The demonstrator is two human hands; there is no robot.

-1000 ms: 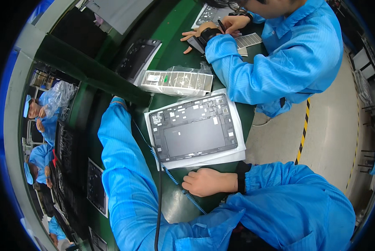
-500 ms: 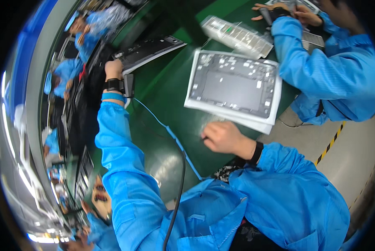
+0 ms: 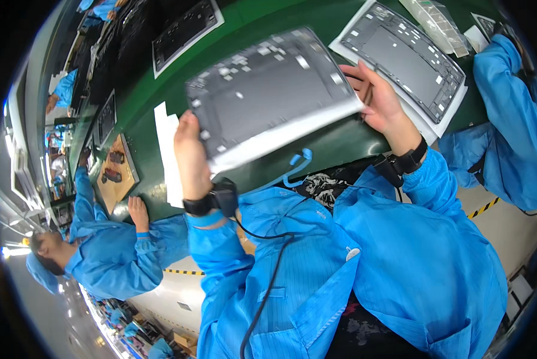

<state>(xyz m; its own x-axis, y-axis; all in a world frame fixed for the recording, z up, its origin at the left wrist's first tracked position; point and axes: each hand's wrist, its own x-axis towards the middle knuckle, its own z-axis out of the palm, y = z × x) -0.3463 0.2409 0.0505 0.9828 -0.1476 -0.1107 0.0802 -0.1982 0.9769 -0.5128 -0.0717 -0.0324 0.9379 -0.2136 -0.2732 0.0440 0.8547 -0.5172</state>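
Our left hand [image 3: 190, 152] and right hand [image 3: 381, 102] now grip the two short ends of a dark grey panel on its white sheet [image 3: 268, 96], lifted clear above the green table [image 3: 334, 143]. Half a second ago the left hand was stretched far out to the left and the right lay flat on the table, so we have picked a new piece up. A second panel [image 3: 409, 57] lies beyond the right hand; a co-worker's blue sleeve [image 3: 513, 102] is near.
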